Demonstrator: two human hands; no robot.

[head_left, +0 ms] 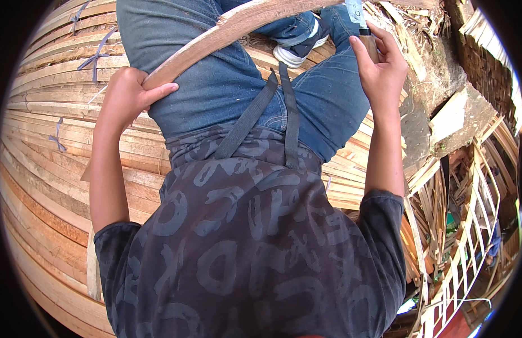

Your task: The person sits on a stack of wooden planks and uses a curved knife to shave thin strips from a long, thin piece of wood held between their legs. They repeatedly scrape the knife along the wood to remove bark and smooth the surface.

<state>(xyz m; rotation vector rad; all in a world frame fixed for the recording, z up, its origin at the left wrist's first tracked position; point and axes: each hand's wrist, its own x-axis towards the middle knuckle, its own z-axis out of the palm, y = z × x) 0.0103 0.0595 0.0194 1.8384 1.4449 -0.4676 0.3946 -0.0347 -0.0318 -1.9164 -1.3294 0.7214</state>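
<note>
My left hand (123,97) grips the near left end of a long, curved strip of wood (233,29), its thumb pressed along the wood. The strip slants up over my left thigh and runs out past the upper edge of the view. In my right hand (385,70) is a wooden-handled blade (370,48) with a black collar, and the fingers close around its handle. Its pale metal part points up beside the far part of the strip. The blade's tip lies at the top edge, so I cannot make out its full shape or whether it touches the wood.
Bundled wooden slats (47,124) with blue-grey ties spread under and left of my legs. A dark shoe with a white sole (292,56) sits between my knees. Stone blocks (469,121), wood scraps and a pale slatted frame (464,262) stand at the right.
</note>
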